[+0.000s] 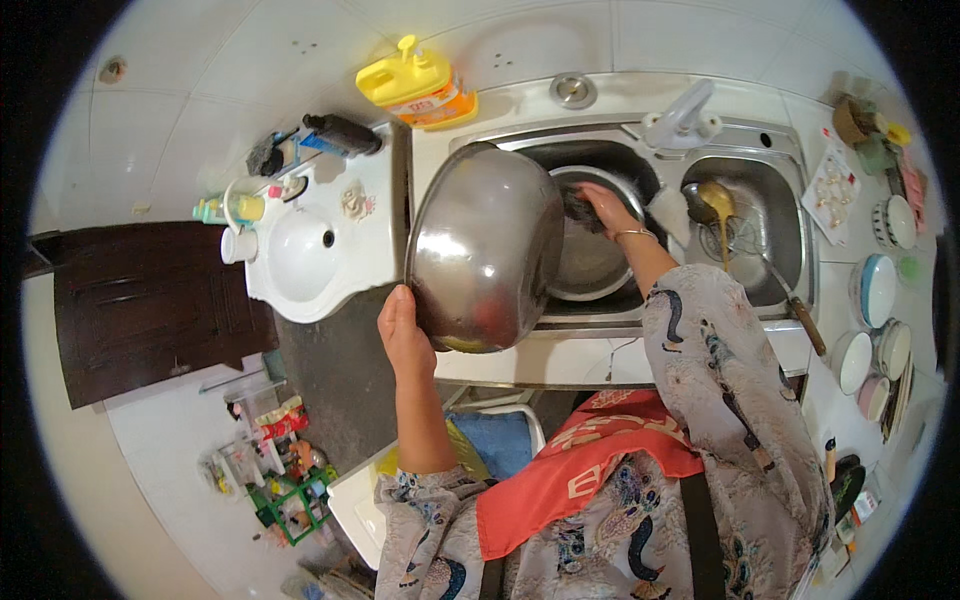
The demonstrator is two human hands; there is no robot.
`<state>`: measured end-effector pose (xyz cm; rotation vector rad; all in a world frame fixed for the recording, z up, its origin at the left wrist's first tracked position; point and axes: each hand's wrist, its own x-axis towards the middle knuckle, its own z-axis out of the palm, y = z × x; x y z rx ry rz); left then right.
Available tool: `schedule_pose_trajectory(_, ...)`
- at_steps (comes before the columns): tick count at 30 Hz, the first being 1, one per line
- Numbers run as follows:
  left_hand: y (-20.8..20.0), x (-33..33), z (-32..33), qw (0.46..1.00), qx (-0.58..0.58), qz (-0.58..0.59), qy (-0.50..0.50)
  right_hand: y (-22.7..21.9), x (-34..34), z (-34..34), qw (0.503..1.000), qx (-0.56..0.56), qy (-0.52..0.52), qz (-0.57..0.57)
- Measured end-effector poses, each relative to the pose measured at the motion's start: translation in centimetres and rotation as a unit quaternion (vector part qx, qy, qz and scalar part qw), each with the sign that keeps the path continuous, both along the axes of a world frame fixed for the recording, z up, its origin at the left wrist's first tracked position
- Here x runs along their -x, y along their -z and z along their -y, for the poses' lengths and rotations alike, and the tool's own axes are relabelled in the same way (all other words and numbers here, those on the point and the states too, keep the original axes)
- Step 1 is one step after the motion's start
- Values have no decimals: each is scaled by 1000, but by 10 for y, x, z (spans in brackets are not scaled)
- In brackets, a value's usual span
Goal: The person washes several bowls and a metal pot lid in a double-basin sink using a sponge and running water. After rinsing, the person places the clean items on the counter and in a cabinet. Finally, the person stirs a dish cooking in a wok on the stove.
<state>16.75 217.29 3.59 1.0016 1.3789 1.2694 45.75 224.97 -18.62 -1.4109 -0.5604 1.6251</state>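
My left hand (405,330) grips the rim of a large stainless steel basin (490,240), thumb along its edge. This basin is tipped on its side, its rounded outer wall facing me and its inside hidden. My right hand (612,212) is closed on a dark scouring pad (582,212), just right of the tilted basin. Below that hand, a smaller metal basin (595,275) sits in the left bowl of the sink. Beside my right wrist lies a white cloth (668,212) on the divider between the bowls.
The right sink bowl (795,215) holds a ladle (699,202) and a wooden-handled strainer (800,315). A white faucet (685,120) stands behind. A yellow jug (415,88) is at the back, a white washbasin (300,250) at left. Several bowls (878,290) line the right counter.
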Motion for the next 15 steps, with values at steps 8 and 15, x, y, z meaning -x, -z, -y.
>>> schedule_pose_trajectory(8,-21,-65,-25,977,-21,-143,154,-180,-2,-7,898,-375,-42,226)
schedule_pose_trajectory(15,-8,-105,-38,974,74,207,52,-232,66,79,691,-521,-7,501)
